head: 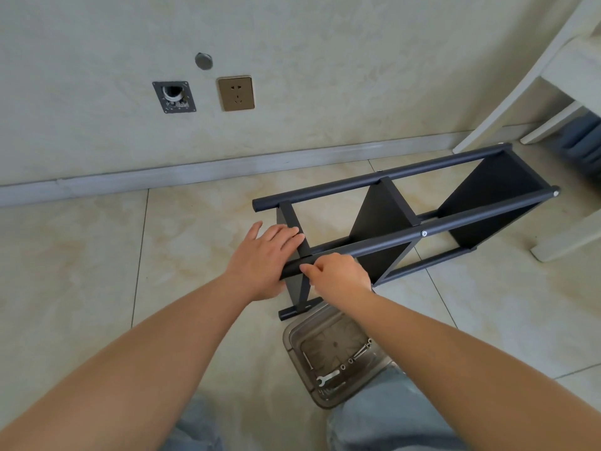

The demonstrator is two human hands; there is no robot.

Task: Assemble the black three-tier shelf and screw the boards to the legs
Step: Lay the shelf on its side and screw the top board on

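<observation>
The black three-tier shelf [403, 219] lies on its side on the tiled floor, with three boards standing between round black legs. My left hand [263, 258] presses flat against the nearest end board, fingers straight, beside the end of the near upper leg [455, 224]. My right hand [338, 275] sits on that leg's end with its fingers curled and pinched together at the leg; what they pinch is hidden. Silver screw heads show on this leg at the middle board [424, 233] and at the far end [556, 192].
A clear plastic tray [292, 333] in front of my knees holds a small wrench [327, 378], bolts and washers. The wall with a socket [236, 93] rises behind. White furniture legs [507, 102] stand at the right by the shelf's far end.
</observation>
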